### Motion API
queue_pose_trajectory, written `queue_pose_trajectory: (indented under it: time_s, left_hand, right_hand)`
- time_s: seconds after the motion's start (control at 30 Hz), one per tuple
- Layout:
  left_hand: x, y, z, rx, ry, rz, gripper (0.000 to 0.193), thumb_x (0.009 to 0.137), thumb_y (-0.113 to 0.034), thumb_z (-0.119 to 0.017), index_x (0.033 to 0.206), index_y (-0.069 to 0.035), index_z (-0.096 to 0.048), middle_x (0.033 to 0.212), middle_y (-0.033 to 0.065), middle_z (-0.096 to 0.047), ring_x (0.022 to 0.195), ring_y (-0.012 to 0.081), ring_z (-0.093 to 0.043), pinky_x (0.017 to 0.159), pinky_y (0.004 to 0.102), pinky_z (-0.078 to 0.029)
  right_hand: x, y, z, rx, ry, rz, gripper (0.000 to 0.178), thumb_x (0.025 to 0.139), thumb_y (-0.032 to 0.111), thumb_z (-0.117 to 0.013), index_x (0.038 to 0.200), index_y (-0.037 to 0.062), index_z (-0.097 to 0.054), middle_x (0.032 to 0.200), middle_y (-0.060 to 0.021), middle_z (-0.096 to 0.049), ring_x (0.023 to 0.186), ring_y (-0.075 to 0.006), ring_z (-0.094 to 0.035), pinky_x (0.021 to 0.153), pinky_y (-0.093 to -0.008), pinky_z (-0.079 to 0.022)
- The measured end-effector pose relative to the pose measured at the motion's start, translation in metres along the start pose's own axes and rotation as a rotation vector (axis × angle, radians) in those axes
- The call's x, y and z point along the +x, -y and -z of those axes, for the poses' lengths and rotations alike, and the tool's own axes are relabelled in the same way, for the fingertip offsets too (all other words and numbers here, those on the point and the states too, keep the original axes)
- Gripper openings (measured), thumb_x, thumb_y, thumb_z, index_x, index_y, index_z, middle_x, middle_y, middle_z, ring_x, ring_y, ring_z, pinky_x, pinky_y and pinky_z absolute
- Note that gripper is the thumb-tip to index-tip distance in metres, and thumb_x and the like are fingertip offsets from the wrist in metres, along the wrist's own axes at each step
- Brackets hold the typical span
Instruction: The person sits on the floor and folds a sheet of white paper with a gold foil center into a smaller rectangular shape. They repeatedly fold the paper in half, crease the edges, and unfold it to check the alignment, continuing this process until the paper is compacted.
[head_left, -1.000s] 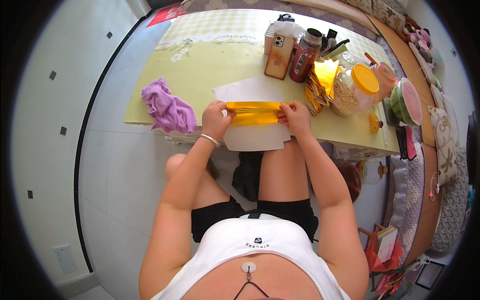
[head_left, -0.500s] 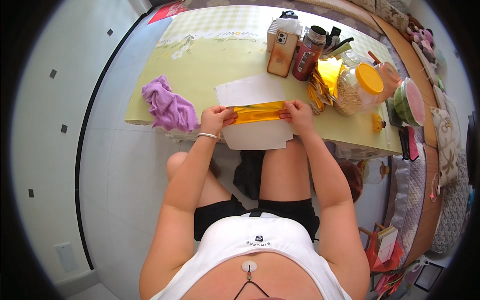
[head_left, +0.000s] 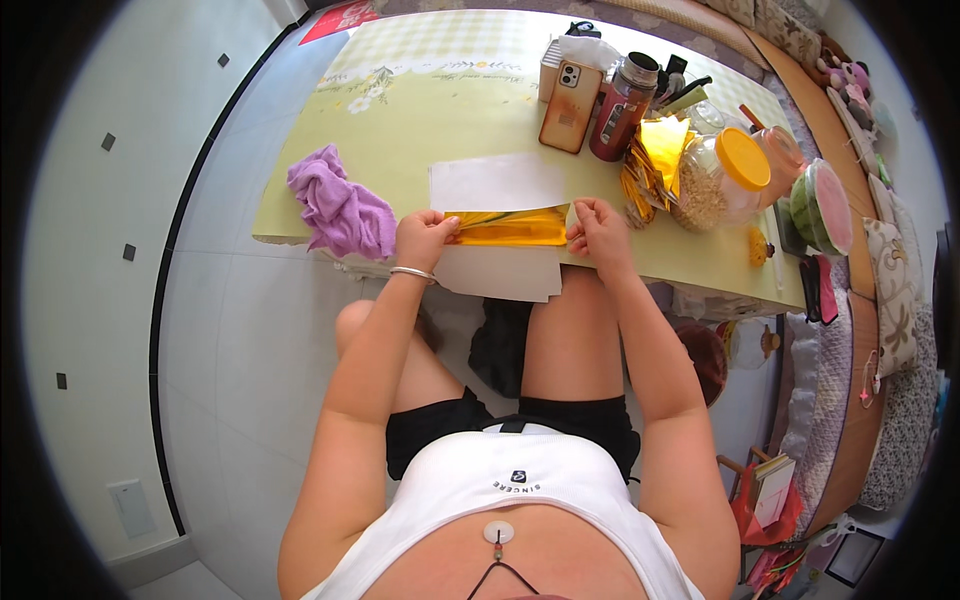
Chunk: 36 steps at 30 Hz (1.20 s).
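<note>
One gold strip (head_left: 508, 228), shiny, creased along its length; located at the near side of the pale green surface (head_left: 440, 115), at twelve o'clock from where you sit; long axis running from nine to three o'clock, crosswise to you. Left hand (head_left: 424, 240), with a white bracelet (head_left: 413, 273) at the wrist: placed at the strip's nine o'clock end, fingers pinched on that end, the strip extending from them toward three o'clock. Right hand (head_left: 601, 238): placed at the three o'clock end, fingers bent, the strip lying toward nine o'clock from them; whether they grip its edge or stand just beside it, you cannot tell from this view. Governing relation: the strip fills the space between your two hands, its axis in line with both; your left is the nearer, being in plain contact. White paper (head_left: 490, 182): visible on the strip's twelve and six o'clock sides, the latter part reaching past the near edge of the surface. One purple cloth (head_left: 342, 208), crumpled, at about ten o'clock from your left hand. One heap of gold pieces (head_left: 662, 148), at about one o'clock from your right hand, beside a yellow-lidded jar (head_left: 702, 195).
</note>
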<state>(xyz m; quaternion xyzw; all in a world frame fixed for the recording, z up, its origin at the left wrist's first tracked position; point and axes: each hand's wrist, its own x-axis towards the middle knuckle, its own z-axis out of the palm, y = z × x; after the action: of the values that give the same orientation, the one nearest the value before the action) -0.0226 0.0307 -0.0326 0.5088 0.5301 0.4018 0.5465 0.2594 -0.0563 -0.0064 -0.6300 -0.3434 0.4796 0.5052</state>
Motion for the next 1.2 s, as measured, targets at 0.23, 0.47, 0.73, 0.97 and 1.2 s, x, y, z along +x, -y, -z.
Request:
queue_pose_trajectory:
  time_s: [0.23, 0.47, 0.73, 0.97, 1.2]
  left_hand:
    - [0.004, -0.005, -0.021, -0.150, 0.005, 0.011, 0.014, 0.089, -0.008, -0.072, 0.080, 0.002, -0.067, 0.078, 0.0077, -0.070, 0.069, 0.0112, -0.068, 0.062, 0.0236, -0.057]
    - [0.000, -0.008, -0.009, 0.003, -0.010, 0.003, 0.013, 0.087, -0.009, -0.074, 0.080, 0.002, -0.070, 0.075, 0.0063, -0.070, 0.065, 0.0102, -0.064, 0.062, 0.0227, -0.054]
    - [-0.004, -0.006, -0.001, 0.310, 0.035, -0.082, 0.016, 0.079, -0.010, -0.080, 0.072, 0.001, -0.069, 0.076, 0.0052, -0.069, 0.066, 0.0099, -0.059, 0.062, 0.0262, -0.048]
    - [-0.011, -0.007, -0.006, 0.619, 0.023, -0.360, 0.020, 0.068, -0.013, -0.082, 0.067, 0.001, -0.068, 0.089, 0.0114, -0.062, 0.075, 0.0229, -0.061, 0.068, 0.0340, -0.052]
    - [-0.023, -0.012, -0.010, 0.656, 0.098, -0.398, 0.020, 0.070, -0.010, -0.081, 0.069, 0.003, -0.066, 0.097, 0.0095, -0.058, 0.075, 0.0191, -0.060, 0.067, 0.0296, -0.051]
  right_hand:
    - [0.010, -0.013, -0.010, 0.360, 0.058, -0.047, 0.020, 0.100, 0.019, -0.060, 0.112, 0.0024, -0.060, 0.094, -0.0108, -0.071, 0.079, -0.0202, -0.072, 0.069, -0.0288, -0.060]
    - [0.016, -0.022, -0.019, 0.275, -0.010, -0.032, 0.016, 0.098, 0.020, -0.066, 0.095, 0.0043, -0.062, 0.090, -0.0082, -0.071, 0.073, -0.0173, -0.072, 0.065, -0.0271, -0.060]
    - [0.011, -0.009, -0.015, -0.022, -0.025, -0.039, 0.019, 0.095, 0.021, -0.069, 0.090, 0.0038, -0.065, 0.075, -0.0043, -0.066, 0.054, -0.0117, -0.063, 0.051, -0.0233, -0.052]
    - [0.008, -0.017, -0.003, -0.521, -0.141, 0.159, 0.022, 0.089, 0.025, -0.070, 0.085, 0.0036, -0.068, 0.070, -0.0088, -0.066, 0.057, -0.0206, -0.061, 0.056, -0.0346, -0.048]
    - [0.004, -0.017, 0.000, -0.684, -0.184, 0.205, 0.024, 0.087, 0.029, -0.069, 0.084, 0.0048, -0.069, 0.078, -0.0142, -0.068, 0.073, -0.0314, -0.064, 0.068, -0.0419, -0.049]
